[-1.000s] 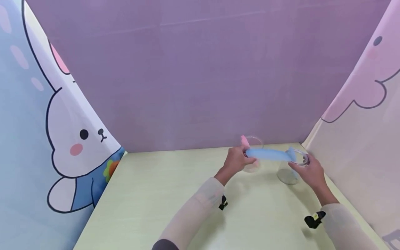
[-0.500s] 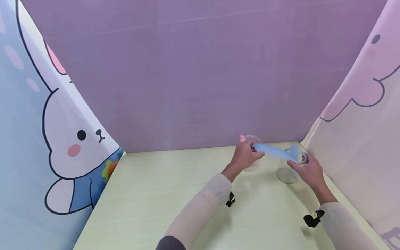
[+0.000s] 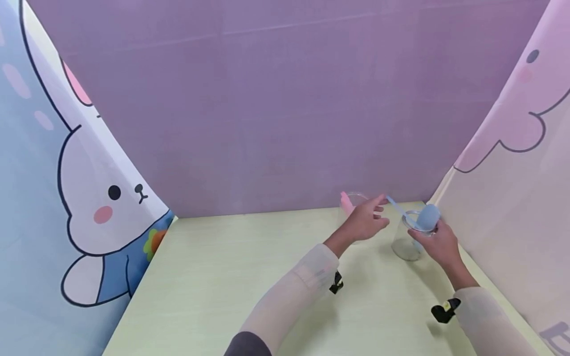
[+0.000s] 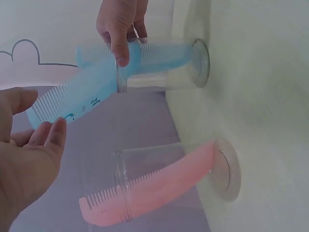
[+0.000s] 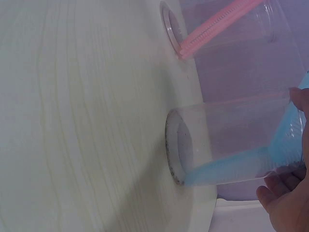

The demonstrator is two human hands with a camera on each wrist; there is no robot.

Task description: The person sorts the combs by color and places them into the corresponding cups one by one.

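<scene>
My right hand grips the rim of a clear plastic jar standing on the table. One blue comb stands inside that jar, its top sticking out. A second blue comb slants out of the mouth toward my left hand; how deep its lower end sits is hard to see. The left fingers are extended, with the comb's outer end between thumb and fingertips, touching or nearly so. Beside it, a second clear jar, partly behind the left hand in the head view, holds a leaning pink comb.
The pale table meets a purple back wall just behind the jars. A rabbit-printed panel borders the left, and a pale printed panel rises close beside the right hand.
My left hand has moved right, and its fingers have straightened from their grip on the blue comb. That comb has turned and tilted down into the jar. The right hand keeps holding the jar.
</scene>
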